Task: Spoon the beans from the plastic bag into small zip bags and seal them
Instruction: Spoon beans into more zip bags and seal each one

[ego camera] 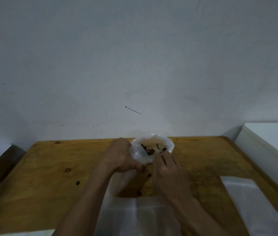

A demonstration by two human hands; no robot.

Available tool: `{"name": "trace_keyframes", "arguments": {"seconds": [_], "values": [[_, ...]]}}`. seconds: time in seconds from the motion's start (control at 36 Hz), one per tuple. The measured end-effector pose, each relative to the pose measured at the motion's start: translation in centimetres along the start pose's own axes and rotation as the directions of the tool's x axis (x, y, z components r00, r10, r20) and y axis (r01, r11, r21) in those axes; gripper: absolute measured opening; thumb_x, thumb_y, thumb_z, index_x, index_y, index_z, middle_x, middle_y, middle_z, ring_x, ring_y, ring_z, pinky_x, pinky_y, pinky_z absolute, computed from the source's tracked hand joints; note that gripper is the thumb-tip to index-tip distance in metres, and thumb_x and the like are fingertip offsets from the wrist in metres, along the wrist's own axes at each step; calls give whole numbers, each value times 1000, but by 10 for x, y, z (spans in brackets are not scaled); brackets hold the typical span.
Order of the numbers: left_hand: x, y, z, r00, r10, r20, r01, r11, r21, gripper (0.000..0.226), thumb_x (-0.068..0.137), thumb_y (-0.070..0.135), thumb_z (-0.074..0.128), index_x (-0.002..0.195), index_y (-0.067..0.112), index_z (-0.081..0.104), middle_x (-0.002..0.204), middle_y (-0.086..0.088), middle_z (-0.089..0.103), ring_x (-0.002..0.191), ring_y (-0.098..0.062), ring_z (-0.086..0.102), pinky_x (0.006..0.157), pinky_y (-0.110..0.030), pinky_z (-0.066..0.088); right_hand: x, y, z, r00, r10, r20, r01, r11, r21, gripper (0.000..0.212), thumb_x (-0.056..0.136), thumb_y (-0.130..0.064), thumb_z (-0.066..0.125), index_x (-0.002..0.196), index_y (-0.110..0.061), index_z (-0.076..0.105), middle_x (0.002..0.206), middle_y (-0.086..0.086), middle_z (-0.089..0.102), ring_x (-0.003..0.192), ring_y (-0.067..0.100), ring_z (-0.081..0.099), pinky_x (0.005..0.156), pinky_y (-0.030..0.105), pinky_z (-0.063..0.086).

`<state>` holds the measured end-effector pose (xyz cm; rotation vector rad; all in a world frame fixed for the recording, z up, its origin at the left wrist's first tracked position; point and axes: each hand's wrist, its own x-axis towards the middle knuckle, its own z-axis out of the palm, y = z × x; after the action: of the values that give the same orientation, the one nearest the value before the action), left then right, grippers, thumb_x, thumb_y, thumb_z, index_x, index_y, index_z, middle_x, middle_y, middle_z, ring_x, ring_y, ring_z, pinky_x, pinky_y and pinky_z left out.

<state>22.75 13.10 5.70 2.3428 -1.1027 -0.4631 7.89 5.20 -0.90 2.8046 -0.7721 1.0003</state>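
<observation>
Gripping the near-left rim of the plastic bag (152,147), the left hand (121,155) has its fingers curled tight around the bunched plastic. Right hand (165,165) is at the bag's near-right rim, fingertips pinching or pressing the edge; the exact hold is blurred, so I cannot tell. Bag sits open at the far middle of the wooden table (49,176), close to the wall (134,57), mouth spread wide. Brown beans (152,150) lie inside the bag. A few loose beans (149,175) lie on the table just nearer than the bag, between the forearms. Flat clear zip bags (140,217) lie nearer than the bag, under the forearms. Another zip bag (252,205) lies near-right of the plastic bag. White box (274,142) stands right of the table.
</observation>
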Motion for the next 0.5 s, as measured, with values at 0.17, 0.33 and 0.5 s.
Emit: {"name": "trace_keyframes", "arguments": {"seconds": [0.17, 0.33, 0.5], "values": [[-1, 0, 1, 1000, 3, 1, -3, 1000, -8, 60, 47, 41, 94, 95, 11, 72, 91, -4, 71, 81, -20, 68, 76, -47, 60, 6, 1, -6, 995, 65, 81, -55, 991, -120, 49, 52, -1, 89, 98, -2, 74, 93, 13, 68, 68, 24, 66, 43, 23, 48], [0, -1, 4, 1000, 1, -8, -1, 1000, -7, 62, 48, 45, 94, 95, 14, 70, 92, -1, 69, 81, -15, 64, 76, -41, 61, 3, -9, 2, 992, 67, 102, -66, 998, -20, 36, 67, -5, 86, 101, -2, 72, 103, 18, 70, 76, 25, 71, 53, 24, 56], [-1, -2, 4, 1000, 2, -10, -3, 1000, -23, 60, 47, 46, 95, 92, 16, 69, 89, 1, 68, 80, -14, 63, 77, -41, 60, 4, -1, -9, 992, 106, 65, -103, 994, -39, 34, 69, 1, 83, 101, -2, 71, 101, 18, 70, 71, 26, 68, 49, 24, 51]]}}
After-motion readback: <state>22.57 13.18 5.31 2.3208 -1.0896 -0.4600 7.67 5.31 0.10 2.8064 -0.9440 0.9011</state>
